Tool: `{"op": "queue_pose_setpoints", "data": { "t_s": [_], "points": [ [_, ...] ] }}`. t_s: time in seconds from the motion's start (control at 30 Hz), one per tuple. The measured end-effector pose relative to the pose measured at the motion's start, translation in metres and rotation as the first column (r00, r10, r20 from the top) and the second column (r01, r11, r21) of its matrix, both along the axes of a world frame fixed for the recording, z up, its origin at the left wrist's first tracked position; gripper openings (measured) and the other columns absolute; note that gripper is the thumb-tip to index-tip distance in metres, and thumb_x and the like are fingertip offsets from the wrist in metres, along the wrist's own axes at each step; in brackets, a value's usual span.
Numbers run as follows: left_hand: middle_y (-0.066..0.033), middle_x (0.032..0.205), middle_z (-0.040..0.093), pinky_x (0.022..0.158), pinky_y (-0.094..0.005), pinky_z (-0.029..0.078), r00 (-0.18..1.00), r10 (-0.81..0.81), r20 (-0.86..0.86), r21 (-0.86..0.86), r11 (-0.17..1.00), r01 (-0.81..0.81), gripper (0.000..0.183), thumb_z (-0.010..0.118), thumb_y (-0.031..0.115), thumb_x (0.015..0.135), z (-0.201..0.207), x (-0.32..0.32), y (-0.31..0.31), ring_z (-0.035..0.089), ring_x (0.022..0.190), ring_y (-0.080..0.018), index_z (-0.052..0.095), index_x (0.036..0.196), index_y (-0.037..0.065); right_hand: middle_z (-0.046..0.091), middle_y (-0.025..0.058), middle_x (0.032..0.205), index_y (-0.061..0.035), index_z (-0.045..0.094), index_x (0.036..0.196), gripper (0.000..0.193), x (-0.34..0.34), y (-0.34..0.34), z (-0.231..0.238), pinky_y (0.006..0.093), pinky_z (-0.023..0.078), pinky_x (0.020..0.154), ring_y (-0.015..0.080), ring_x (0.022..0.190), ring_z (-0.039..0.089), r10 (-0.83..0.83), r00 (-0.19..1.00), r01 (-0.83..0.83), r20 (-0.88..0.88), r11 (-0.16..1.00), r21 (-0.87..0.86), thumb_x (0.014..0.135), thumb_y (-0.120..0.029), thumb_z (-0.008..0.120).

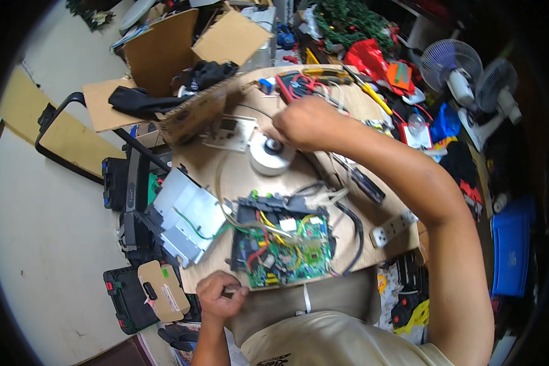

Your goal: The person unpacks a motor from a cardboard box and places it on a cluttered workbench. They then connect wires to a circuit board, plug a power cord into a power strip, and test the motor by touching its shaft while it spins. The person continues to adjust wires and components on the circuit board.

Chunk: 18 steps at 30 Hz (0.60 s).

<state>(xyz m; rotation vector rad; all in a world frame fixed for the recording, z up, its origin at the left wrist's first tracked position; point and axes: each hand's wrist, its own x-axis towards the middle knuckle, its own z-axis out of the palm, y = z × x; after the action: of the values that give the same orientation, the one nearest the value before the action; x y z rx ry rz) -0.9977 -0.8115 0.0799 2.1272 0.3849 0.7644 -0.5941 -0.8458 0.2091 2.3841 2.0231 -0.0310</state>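
The right hand (305,124) is held over the far half of the wooden tabletop (200,163), just beside a white round canister (269,160) with a dark centre. Its fingers are curled inward; because they are blurred and turned away, it cannot be told whether anything is gripped or whether the canister is touched. The left hand (221,296) is placed at the near edge, toward the near left corner, with its fingers folded into a loose fist and its thumb laid alongside; whether something small is held cannot be made out.

A green circuit board (314,255), fitted with a dark plastic frame and crossed by red and yellow wires, is set along the middle of the near edge. To its left, a grey sheet-metal panel (186,210) is laid by the left edge. A white power strip (393,229) is placed at the right edge, and a dark-handled screwdriver (367,186) is seen between it and the canister. By the far edge, a red-and-black multimeter (287,89) is partly covered by its leads.
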Motion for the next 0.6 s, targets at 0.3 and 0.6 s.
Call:
{"op": "queue_pose_setpoints", "data": {
  "t_s": [0.3,0.6],
  "points": [
    [-0.0049,0.073,0.065,0.060,-0.0279,0.050,0.989,0.084,0.125,-0.357,0.934,-0.034,0.034,0.076,0.030,0.095,-0.017,-0.006,-0.007,0.061,0.063,-0.0128,0.062,0.085,0.000,0.072,0.0218,0.081,-0.0041,0.077,0.081,0.078,-0.005,-0.109,0.050,0.0508,0.056,0.079,0.0430,0.084,0.070,-0.241,0.948,0.308,-0.207,0.857,0.413,0.105,-0.068,0.039],
    [-0.0050,0.073,0.064,0.061,-0.0284,0.051,0.984,0.143,0.103,-0.372,0.923,-0.095,0.028,0.068,0.025,0.102,-0.018,-0.002,-0.005,0.062,0.064,-0.0118,0.060,0.090,0.002,0.047,-0.0029,0.061,-0.0021,0.059,0.071,0.050,-0.017,-0.333,0.009,0.0290,0.033,0.053,0.0069,0.058,0.043,-0.354,0.726,0.675,-0.589,0.526,0.516,0.106,-0.038,0.064]
  ]
}}
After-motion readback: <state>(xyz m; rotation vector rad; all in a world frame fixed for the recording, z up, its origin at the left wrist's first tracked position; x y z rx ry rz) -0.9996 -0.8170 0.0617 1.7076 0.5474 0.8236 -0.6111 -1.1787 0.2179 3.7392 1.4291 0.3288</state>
